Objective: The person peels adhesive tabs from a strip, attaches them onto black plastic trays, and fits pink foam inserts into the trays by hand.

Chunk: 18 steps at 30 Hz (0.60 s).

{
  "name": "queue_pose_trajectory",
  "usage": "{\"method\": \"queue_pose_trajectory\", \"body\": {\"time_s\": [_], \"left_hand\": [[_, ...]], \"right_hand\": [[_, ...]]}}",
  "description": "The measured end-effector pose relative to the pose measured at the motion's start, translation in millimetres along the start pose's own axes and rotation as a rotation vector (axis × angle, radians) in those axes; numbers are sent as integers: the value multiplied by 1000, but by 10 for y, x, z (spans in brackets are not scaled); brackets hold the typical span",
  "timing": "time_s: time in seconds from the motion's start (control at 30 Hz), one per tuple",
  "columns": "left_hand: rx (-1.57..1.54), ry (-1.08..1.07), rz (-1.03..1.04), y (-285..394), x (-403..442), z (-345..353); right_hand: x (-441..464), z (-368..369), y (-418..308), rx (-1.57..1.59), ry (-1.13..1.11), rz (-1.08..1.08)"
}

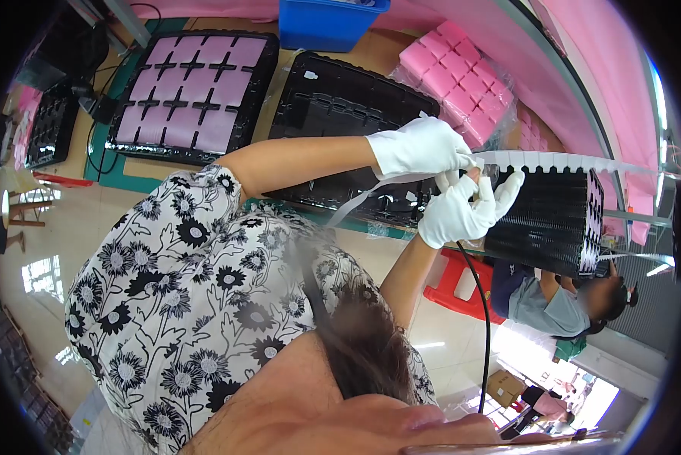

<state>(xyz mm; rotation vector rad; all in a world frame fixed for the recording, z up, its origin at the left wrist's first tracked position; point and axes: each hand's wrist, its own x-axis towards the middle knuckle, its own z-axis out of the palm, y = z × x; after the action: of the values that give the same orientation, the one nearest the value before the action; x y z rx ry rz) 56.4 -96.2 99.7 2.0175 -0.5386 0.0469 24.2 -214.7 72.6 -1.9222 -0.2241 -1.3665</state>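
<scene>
White strip (pixel 564 161) between both hands (pixel 422 149)

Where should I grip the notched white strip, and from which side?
I'd pinch the notched white strip on its plain edge, right of the left hand in the picture, coming from the picture's top. The notches line only its lower edge, and it looks thin, so pinch lightly.

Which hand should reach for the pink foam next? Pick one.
Probably the left hand: it appears nearer the pink foam, while the right hand appears farther off. Both are at the white strip.
</scene>
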Motion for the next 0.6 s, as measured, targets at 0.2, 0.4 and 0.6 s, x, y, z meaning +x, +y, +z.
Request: {"method": "queue_pose_trajectory", "body": {"time_s": [0.2, 0.4, 0.6], "left_hand": [[-768, -181, -297, 110, -357, -162], [-586, -281, -72, -161, -782, 243], [-817, -567, -370, -130, -993, 3]], "right_hand": [[-73, 66, 162, 460, -40, 766], [-586, 454, 344, 686, -512, 1009], [-1053, 881, 321, 622, -875, 919]]}}
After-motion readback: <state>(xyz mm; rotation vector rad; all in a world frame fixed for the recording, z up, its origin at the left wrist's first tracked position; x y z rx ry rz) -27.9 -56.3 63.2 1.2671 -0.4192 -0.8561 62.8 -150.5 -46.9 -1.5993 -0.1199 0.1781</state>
